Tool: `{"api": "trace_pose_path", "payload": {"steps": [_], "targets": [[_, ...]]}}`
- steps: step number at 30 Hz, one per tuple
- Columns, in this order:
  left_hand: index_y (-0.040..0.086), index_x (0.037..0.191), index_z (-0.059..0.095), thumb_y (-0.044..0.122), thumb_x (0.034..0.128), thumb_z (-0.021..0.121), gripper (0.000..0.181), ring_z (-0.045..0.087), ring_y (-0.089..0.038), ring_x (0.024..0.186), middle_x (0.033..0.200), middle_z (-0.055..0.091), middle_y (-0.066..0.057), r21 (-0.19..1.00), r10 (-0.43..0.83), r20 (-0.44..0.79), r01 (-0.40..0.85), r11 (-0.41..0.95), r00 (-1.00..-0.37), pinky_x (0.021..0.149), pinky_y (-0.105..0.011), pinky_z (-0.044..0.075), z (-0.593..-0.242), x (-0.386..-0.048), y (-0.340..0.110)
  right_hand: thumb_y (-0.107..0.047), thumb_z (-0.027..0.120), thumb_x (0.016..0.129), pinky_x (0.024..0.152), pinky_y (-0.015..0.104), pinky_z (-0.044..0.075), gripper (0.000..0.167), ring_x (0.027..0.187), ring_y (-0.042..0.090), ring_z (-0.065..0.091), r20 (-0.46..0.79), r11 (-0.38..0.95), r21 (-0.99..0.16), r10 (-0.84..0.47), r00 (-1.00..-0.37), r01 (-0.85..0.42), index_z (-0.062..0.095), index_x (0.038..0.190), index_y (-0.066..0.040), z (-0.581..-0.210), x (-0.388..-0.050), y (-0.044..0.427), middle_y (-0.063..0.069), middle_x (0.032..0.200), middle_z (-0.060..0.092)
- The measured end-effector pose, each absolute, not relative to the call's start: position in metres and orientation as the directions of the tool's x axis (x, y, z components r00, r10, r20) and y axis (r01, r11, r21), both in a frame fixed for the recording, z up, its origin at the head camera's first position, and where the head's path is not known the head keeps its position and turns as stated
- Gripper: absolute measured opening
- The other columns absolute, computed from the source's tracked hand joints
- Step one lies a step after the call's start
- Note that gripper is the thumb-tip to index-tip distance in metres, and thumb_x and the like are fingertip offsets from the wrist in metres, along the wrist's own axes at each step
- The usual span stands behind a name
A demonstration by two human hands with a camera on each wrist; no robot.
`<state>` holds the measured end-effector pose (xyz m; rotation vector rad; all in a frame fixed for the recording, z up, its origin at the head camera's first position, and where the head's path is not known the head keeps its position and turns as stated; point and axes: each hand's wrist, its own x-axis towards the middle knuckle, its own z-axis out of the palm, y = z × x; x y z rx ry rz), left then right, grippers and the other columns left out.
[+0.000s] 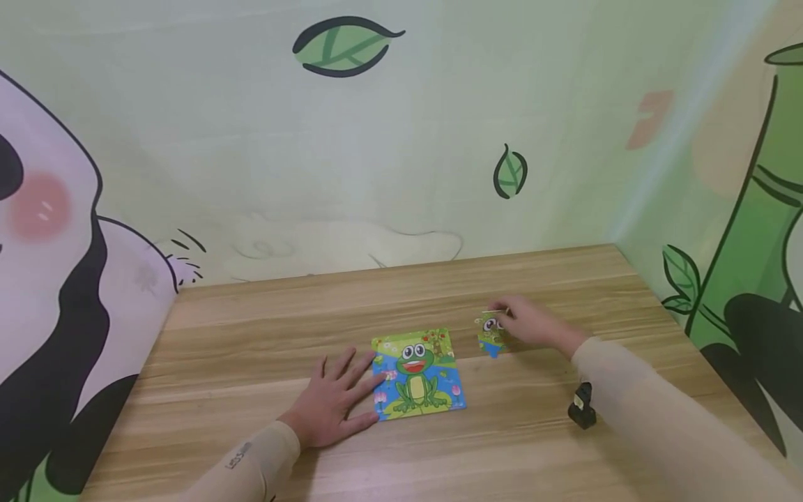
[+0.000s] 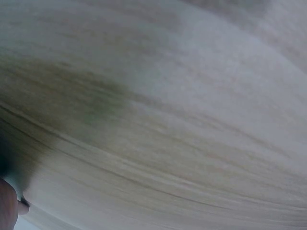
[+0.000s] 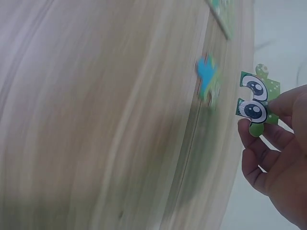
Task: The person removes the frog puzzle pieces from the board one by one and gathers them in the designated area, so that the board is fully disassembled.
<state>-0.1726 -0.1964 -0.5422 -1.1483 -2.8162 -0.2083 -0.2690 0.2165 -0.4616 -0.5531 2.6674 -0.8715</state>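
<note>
My right hand (image 1: 527, 322) pinches a jigsaw puzzle piece (image 3: 259, 98) printed with two big cartoon eyes on green, held above the table. Below it on the wood lies another jigsaw piece (image 3: 206, 76), blue and green, blurred in the right wrist view. A square frog picture (image 1: 417, 380) lies flat to the left of these pieces. My left hand (image 1: 332, 404) rests on the table with its fingers spread, fingertips at the picture's left edge. In the left wrist view only a bit of that hand (image 2: 8, 206) shows at the lower left corner.
The wooden table (image 1: 282, 314) runs back to a wall covering (image 1: 219, 139) printed with leaves and pandas. A small black device (image 1: 582, 408) sits by the right sleeve. The table's right edge lies beyond the right forearm.
</note>
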Motion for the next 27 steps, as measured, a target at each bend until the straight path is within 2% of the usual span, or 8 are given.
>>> {"api": "trace_pose_path", "payload": {"steps": [5,14,21,27], "targets": [[0.031,0.164,0.036,0.062,0.1031,0.05,0.07,0.028,-0.047,0.157,0.174,0.026,-0.01,0.089,0.68,0.091,0.686,0.722,-0.727,0.11,-0.083,0.027,-0.538,-0.171,-0.196,-0.009,0.05,0.107,0.075,0.035,0.053,0.029,0.093,0.024,0.064,-0.159,0.774,-0.582,-0.409,-0.899,-0.249,0.064,0.125,0.01,-0.464,-0.271,0.243,0.021,0.112,0.07],[0.034,0.165,0.034,0.062,0.1036,0.049,0.069,0.026,-0.045,0.158,0.175,0.024,-0.008,0.081,0.67,0.059,0.673,0.735,-0.74,0.111,-0.081,0.027,-0.535,-0.17,-0.195,-0.003,0.052,0.102,0.089,0.05,0.057,0.03,0.098,0.03,0.068,-0.174,0.817,-0.504,-0.413,-0.894,-0.279,0.066,0.123,0.014,-0.465,-0.269,0.262,0.031,0.119,0.07],[0.033,0.165,0.035,0.062,0.1033,0.05,0.069,0.027,-0.046,0.158,0.175,0.026,-0.009,0.087,0.672,0.065,0.676,0.732,-0.737,0.111,-0.082,0.028,-0.534,-0.17,-0.194,-0.003,0.053,0.103,0.085,0.045,0.056,0.028,0.091,0.024,0.064,-0.215,0.824,-0.504,-0.41,-0.886,-0.259,0.067,0.122,0.013,-0.465,-0.267,0.263,0.028,0.118,0.071],[0.034,0.165,0.034,0.063,0.1032,0.049,0.07,0.025,-0.046,0.158,0.175,0.025,-0.008,0.082,0.671,0.062,0.674,0.734,-0.739,0.111,-0.081,0.027,-0.535,-0.171,-0.194,0.0,0.051,0.102,0.089,0.048,0.055,0.027,0.095,0.025,0.065,-0.197,0.836,-0.483,-0.395,-0.897,-0.262,0.07,0.12,0.008,-0.468,-0.269,0.265,0.027,0.119,0.072]]}}
